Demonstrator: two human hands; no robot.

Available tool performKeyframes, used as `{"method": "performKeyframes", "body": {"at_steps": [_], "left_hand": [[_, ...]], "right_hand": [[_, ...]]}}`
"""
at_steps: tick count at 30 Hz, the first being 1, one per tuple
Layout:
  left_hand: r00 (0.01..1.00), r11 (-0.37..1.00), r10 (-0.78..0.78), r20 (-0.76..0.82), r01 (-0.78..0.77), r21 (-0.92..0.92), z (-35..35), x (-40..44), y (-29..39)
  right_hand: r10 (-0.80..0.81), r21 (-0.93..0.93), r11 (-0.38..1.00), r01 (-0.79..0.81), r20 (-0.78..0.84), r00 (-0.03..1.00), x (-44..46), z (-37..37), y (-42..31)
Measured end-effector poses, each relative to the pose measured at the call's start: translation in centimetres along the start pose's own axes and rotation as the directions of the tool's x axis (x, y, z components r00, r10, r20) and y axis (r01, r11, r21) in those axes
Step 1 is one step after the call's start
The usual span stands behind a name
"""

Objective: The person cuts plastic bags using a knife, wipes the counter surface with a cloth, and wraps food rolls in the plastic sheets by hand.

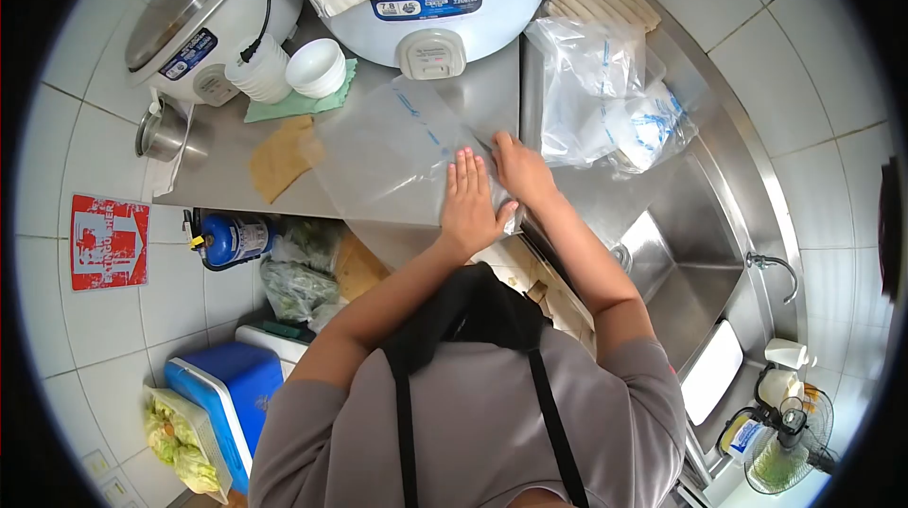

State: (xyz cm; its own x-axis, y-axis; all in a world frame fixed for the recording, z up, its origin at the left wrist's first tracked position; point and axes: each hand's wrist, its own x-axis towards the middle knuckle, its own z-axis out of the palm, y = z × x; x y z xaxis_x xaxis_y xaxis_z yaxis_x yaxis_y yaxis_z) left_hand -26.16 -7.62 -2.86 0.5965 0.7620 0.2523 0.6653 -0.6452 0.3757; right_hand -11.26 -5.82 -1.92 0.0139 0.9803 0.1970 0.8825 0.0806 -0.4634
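A large clear plastic bag (pixel 388 144) with blue print lies flat on the steel counter (pixel 227 163), part of it hanging over the front edge. My left hand (pixel 468 201) rests on the bag's right part, palm down with the fingers stretched out. Just to the right, my right hand (pixel 520 167) is closed at the bag's right edge, its fingers curled; whatever they pinch is too small to make out. A brown cloth (pixel 281 160) touches the bag's left side.
Two rice cookers (pixel 440 11) (pixel 203 35) stand at the back, beside stacked white bowls (pixel 316 68) on a green cloth (pixel 303 103). More plastic bags (pixel 591 82) lie at the right, near the steel sink (pixel 695 267). A fire extinguisher (pixel 232 237) sits below the counter.
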Motion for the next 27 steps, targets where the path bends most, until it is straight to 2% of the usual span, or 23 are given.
{"method": "performKeyframes", "body": {"at_steps": [3, 6, 9, 10, 14, 17, 18, 20, 21, 23, 25, 27], "left_hand": [[0.999, 1.0, 0.022, 0.043, -0.022, -0.011, -0.3, 0.0, -0.1], [0.997, 0.997, 0.071, 0.043, -0.071, -0.007, -0.2, -0.1, -0.3], [0.985, 0.988, 0.151, 0.085, -0.149, -0.032, -0.6, -0.6, -0.4], [0.978, 0.983, 0.185, 0.096, -0.182, -0.036, -0.6, -0.8, -0.6], [0.949, 0.956, 0.292, 0.121, -0.288, -0.044, -0.7, -1.8, -1.0], [0.936, 0.942, 0.332, 0.121, -0.323, -0.086, -1.1, -1.8, -1.2], [0.932, 0.938, 0.342, 0.123, -0.33, -0.109, -1.2, -1.9, -1.3], [0.956, 0.933, 0.285, 0.064, -0.261, -0.247, -1.1, -1.6, -2.3], [0.967, 0.921, 0.253, 0.039, -0.228, -0.316, -1.2, -1.5, -3.1], [0.986, 0.968, 0.072, -0.151, -0.106, -0.226, -4.2, -1.5, -5.7], [0.92, 0.964, -0.252, -0.301, 0.264, 0.0, -5.3, -1.6, -9.3], [0.827, 0.856, -0.516, -0.223, 0.507, -0.1, -5.9, -1.2, -13.3]], "right_hand": [[-0.068, 0.018, 0.997, 0.069, -0.058, 0.996, 4.3, 1.3, 0.4], [-0.03, -0.007, 1.0, 0.029, -0.022, 0.999, 8.4, 2.4, 0.9], [0.085, -0.055, 0.995, -0.085, -0.011, 0.996, 11.5, 2.6, 1.3], [0.173, -0.036, 0.985, -0.171, 0.044, 0.984, 12.2, 2.2, 1.4], [0.328, -0.039, 0.944, -0.328, 0.004, 0.945, 12.8, 1.5, 3.8], [0.421, -0.038, 0.901, -0.432, -0.162, 0.893, 12.2, 0.4, 7.2], [0.444, 0.039, 0.894, -0.447, -0.214, 0.87, 11.5, -0.3, 7.7], [0.491, 0.198, 0.871, -0.45, -0.317, 0.811, 10.2, -1.6, 7.6], [0.478, 0.213, 0.876, -0.432, -0.269, 0.836, 9.4, -1.5, 7.2], [0.45, 0.245, 0.882, -0.403, -0.182, 0.874, 7.1, -1.0, 6.5], [0.47, 0.293, 0.852, -0.433, -0.064, 0.88, 5.0, -0.2, 3.2], [0.499, 0.233, 0.833, -0.503, 0.08, 0.863, 4.4, 0.5, 0.3]]}}
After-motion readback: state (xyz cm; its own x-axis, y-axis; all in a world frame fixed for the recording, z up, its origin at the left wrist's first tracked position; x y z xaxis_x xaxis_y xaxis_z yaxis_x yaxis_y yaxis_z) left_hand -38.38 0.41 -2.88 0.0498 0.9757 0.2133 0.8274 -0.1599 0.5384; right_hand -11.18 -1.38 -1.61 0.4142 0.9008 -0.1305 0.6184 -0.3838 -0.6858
